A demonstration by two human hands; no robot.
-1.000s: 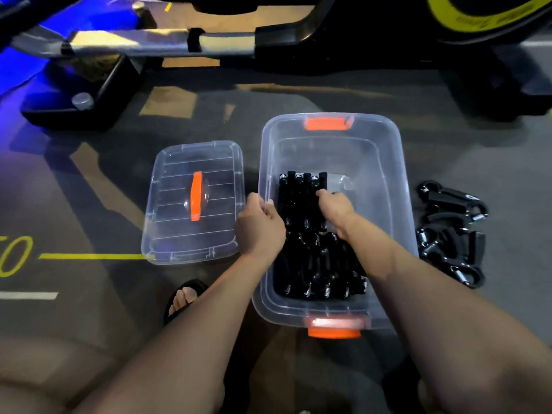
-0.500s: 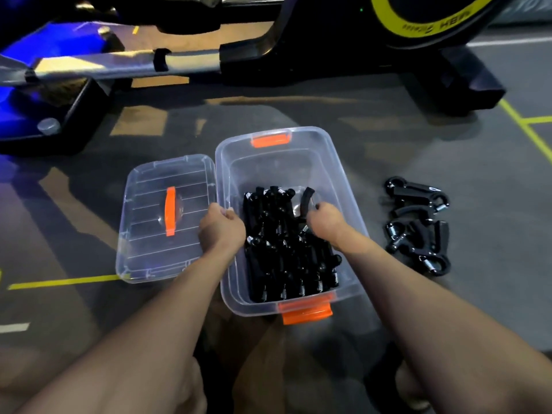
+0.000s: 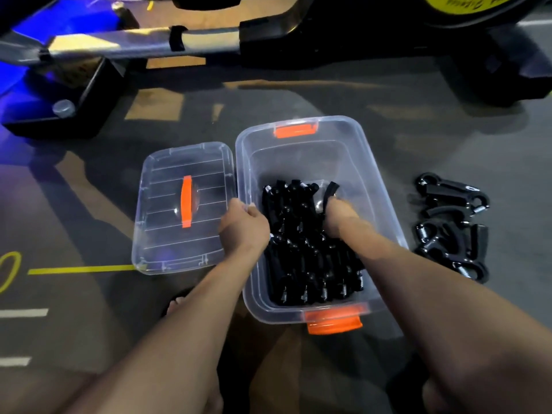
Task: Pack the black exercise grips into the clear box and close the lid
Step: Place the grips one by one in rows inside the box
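Clear box (image 3: pixel 370 180) sits open on the dark floor (image 3: pixel 328 97), long axis running away from the person, an orange latch (image 3: pixel 295 131) at the far end and another (image 3: pixel 334 322) at the near end. Inside, packed grips (image 3: pixel 301 258) fill the near two thirds, lying in rows with their handles along the box's length and the coil springs showing toward the near wall; the far third of the box shows bare plastic. Left hand (image 3: pixel 243 227) curls over the box's left rim, fingers folded round the edge. Right hand (image 3: pixel 339 218) is down inside the box, fingers wrapped round one grip (image 3: pixel 330 191) whose handle sticks up and away at a tilt at the far end of the pile. The lid (image 3: pixel 167 234) lies flat on the floor just left of the box, touching or nearly so, orange handle (image 3: pixel 186 201) up. To the right, well apart from the box, loose grips (image 3: pixel 451 231) lie in a small jumbled heap, pointing various ways.
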